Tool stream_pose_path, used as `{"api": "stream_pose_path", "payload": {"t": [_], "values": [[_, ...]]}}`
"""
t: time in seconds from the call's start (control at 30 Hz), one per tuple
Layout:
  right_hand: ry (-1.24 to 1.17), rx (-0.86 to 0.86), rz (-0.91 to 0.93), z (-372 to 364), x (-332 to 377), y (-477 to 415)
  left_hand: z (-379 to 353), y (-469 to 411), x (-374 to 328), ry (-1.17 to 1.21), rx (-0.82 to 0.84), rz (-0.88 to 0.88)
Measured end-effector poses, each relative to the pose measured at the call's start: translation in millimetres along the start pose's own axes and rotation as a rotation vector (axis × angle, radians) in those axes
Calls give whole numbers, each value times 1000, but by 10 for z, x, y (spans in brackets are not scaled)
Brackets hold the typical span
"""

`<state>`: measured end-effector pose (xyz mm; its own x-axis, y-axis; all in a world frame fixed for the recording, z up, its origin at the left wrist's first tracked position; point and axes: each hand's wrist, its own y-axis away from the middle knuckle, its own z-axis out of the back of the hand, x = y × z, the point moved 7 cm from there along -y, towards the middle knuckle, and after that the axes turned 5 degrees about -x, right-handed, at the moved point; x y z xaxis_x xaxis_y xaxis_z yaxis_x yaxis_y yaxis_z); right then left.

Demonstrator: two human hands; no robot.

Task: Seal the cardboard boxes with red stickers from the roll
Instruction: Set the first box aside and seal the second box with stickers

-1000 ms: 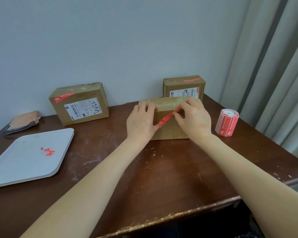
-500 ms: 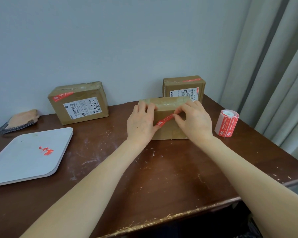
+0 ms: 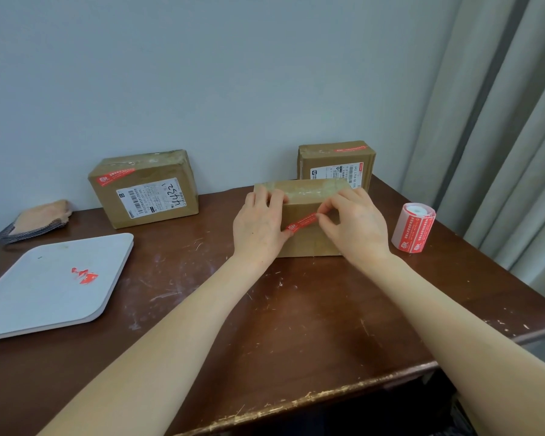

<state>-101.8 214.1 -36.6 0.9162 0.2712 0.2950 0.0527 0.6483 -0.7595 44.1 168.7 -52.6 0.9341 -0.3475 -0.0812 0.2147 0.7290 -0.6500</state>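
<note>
Pinching upper end of sticker (image 3: pixel 302 222) with thumb and forefinger is our right hand (image 3: pixel 356 229). Our left hand (image 3: pixel 258 228) grips top edge of front box (image 3: pixel 309 243), and its thumb presses sticker's lower end on the near face.

Since one second ago almost nothing moved: sticker keeps same slant, right fingers came only little lower.

We judge sticker half stuck, not yet smoothed.

Left box (image 3: pixel 145 190) and right box (image 3: pixel 337 165) behind already carry red strips.

Roll (image 3: pixel 414 229) stands on table (image 3: pixel 296 325), near right hand, not touching.
</note>
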Motion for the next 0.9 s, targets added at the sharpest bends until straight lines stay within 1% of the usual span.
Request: {"api": "stream_pose_path", "payload": {"t": [0.2,0.67,0.9], "values": [[-6,-26,29,31,34,10,0,-9,-2,-5,-2,-3],[-20,-29,97,56,121,48,13,-8,-3,-11,-12,-7],[-35,-90,123,204,167,-44,22,-9,-8,-5,-8,-6]]}}
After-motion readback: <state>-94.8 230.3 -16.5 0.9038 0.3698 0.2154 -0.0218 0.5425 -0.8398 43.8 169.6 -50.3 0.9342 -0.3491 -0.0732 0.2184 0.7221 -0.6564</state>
